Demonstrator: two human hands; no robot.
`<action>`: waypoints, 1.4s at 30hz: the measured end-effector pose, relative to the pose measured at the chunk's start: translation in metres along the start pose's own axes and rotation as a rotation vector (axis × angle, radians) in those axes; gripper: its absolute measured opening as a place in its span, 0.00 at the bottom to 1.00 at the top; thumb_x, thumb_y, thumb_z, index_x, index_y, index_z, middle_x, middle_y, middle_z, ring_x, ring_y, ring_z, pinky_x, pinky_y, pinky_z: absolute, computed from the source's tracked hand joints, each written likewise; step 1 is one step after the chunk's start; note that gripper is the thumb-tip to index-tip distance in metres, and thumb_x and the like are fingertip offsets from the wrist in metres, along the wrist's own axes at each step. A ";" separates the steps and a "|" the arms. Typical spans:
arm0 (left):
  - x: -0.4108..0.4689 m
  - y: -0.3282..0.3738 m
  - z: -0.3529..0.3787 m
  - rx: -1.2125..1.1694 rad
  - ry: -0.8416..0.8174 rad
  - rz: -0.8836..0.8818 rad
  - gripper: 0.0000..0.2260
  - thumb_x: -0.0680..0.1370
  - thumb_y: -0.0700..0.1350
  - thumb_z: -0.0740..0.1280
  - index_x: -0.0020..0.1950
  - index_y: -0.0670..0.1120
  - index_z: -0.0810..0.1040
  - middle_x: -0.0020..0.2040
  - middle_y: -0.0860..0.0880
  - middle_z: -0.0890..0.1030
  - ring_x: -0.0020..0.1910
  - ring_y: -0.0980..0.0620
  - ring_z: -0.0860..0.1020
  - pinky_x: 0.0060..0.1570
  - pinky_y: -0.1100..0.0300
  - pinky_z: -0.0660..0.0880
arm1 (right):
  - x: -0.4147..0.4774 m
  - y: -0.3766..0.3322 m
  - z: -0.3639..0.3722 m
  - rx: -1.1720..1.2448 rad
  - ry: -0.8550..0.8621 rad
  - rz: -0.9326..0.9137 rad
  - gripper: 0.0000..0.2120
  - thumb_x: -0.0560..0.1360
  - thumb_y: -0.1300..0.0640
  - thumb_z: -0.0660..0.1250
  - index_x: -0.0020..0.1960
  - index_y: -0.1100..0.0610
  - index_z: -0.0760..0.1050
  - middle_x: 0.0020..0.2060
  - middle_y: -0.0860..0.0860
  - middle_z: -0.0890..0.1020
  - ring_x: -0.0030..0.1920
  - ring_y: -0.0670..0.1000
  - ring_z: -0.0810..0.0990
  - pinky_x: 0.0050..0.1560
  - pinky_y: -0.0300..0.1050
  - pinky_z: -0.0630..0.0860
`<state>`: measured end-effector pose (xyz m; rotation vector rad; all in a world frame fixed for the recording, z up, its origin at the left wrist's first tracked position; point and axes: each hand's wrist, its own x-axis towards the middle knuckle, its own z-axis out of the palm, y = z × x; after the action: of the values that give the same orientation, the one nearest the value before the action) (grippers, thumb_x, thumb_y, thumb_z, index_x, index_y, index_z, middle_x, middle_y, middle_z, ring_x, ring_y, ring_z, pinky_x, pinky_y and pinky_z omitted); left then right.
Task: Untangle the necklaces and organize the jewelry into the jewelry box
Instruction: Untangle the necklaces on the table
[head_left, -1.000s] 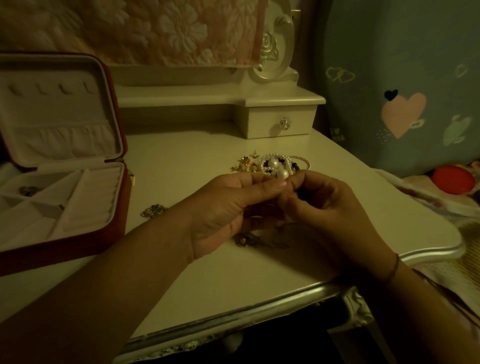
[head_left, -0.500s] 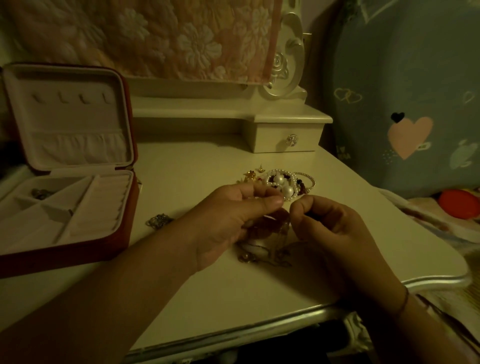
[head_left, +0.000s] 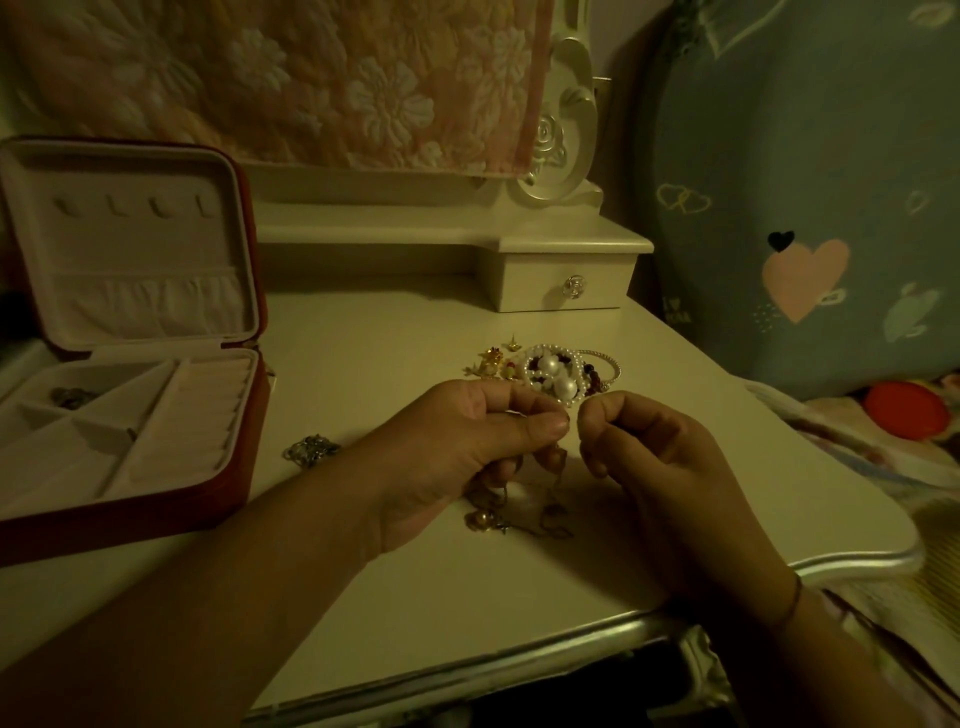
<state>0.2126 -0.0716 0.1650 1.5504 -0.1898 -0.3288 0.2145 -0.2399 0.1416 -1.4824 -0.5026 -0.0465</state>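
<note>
A red jewelry box (head_left: 156, 499) lies open at the left, its pale lining divided into compartments, with a small dark piece (head_left: 70, 397) in the far left one. My left hand (head_left: 457, 447) and my right hand (head_left: 660, 457) are held close together above the table, each pinching a thin necklace chain. The tangled chain (head_left: 519, 514) hangs down between them onto the table, ending in a small gold bead. Behind my hands lies a heap of pearl bracelets (head_left: 556, 374), dark beads and gold pieces (head_left: 491, 361).
A small silver ornament (head_left: 311, 449) lies on the white dressing table (head_left: 363, 597) beside the box. A little drawer unit (head_left: 566, 283) and a carved mirror frame (head_left: 561, 124) stand at the back. Bedding with a red disc (head_left: 904, 413) is to the right.
My hands have drawn slightly apart, and the chain now hangs lower between them. The camera view has tilted down a little.
</note>
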 end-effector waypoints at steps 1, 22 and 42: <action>0.000 0.000 0.000 -0.012 -0.005 0.008 0.08 0.70 0.45 0.70 0.48 0.47 0.80 0.35 0.51 0.81 0.27 0.59 0.66 0.30 0.68 0.66 | 0.000 0.000 0.000 0.009 0.002 0.007 0.04 0.69 0.60 0.70 0.37 0.58 0.76 0.27 0.46 0.76 0.30 0.42 0.72 0.33 0.32 0.69; -0.001 0.011 -0.003 -0.358 -0.011 0.191 0.09 0.68 0.40 0.66 0.48 0.43 0.78 0.33 0.48 0.80 0.29 0.57 0.75 0.31 0.68 0.74 | -0.001 -0.001 0.004 -0.012 -0.148 0.118 0.05 0.70 0.61 0.68 0.44 0.61 0.80 0.35 0.56 0.82 0.27 0.44 0.72 0.28 0.34 0.67; 0.002 -0.003 0.000 0.499 0.256 0.615 0.06 0.66 0.55 0.74 0.39 0.56 0.82 0.44 0.56 0.75 0.39 0.59 0.72 0.39 0.70 0.69 | 0.000 -0.002 -0.002 0.295 0.007 0.128 0.05 0.65 0.55 0.69 0.36 0.57 0.79 0.29 0.50 0.77 0.27 0.44 0.67 0.28 0.33 0.65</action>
<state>0.2140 -0.0720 0.1624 1.9101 -0.5608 0.4324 0.2146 -0.2424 0.1438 -1.2218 -0.3894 0.1187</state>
